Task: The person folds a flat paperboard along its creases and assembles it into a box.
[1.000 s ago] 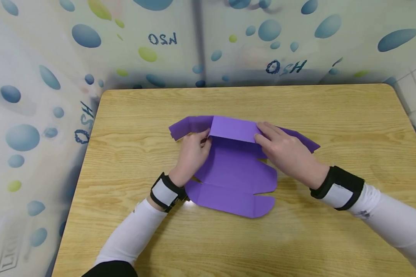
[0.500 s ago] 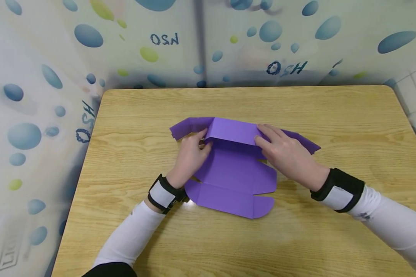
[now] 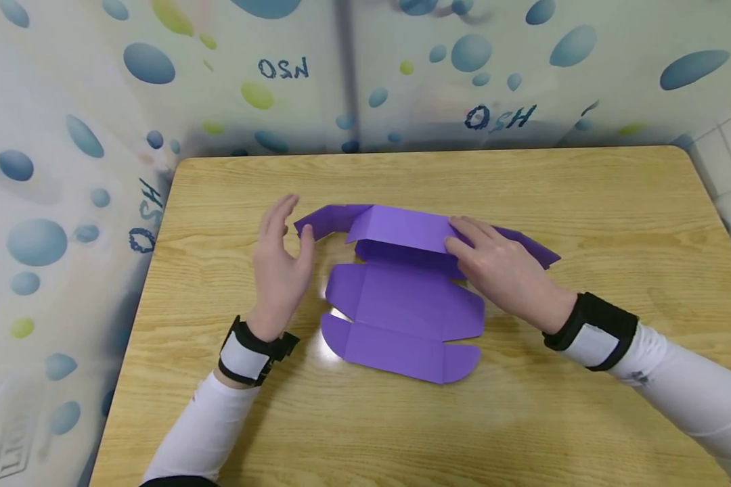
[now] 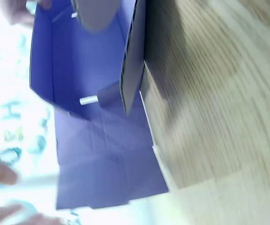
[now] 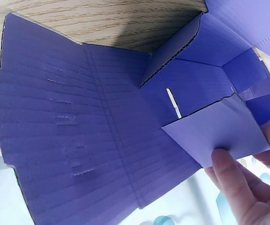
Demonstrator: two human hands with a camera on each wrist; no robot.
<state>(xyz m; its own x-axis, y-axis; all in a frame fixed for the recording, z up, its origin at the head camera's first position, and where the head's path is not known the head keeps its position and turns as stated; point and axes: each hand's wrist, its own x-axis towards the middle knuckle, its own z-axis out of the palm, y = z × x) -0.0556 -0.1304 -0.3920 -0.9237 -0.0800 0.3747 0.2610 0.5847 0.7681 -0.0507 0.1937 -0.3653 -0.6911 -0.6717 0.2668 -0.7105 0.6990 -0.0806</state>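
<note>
A purple cardboard box blank, partly folded, lies on the wooden table. Its far panel stands raised and bends over toward the near side, with a side wing sticking out at each end. My right hand grips the right end of that raised panel; in the right wrist view the fingers pinch a small flap there. Beside the left wing, my left hand is held up with fingers spread, holding nothing. The left wrist view shows a slot near a fold and the brown edge of an upright flap.
The wooden table stretches out around the cardboard, its far edge against a curtain with blue and green dots. A second curtain side hangs along the left. White tiles show at the far right.
My left hand has let go of the panel's left end and moved left, its fingers opening. The panel's left flap now shows uncovered. My right hand keeps its grip in the same spot.
</note>
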